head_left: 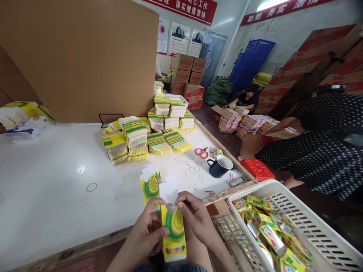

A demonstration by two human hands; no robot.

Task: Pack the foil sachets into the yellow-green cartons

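A small yellow and green printed carton (174, 230) is held upright over my lap, its white top flap (169, 190) standing raised. My left hand (151, 228) grips the carton's left side, thumb across the front. At the top right edge, my right hand (193, 213) pinches the carton by the flap with thumb and fingers. Just behind it, a flat unfolded carton (150, 185) lies on the white table (56, 211). Farther back stand stacks of flat cartons (133, 132), bundled tightly.
Right of me, a white plastic basket (320, 230) holds several formed cartons. A dark mug (219, 166), red-handled scissors (202, 152) and loose rubber bands (194, 169) lie near the table's right edge. A large cardboard sheet (93, 60) stands at the back. Two people work on the right.
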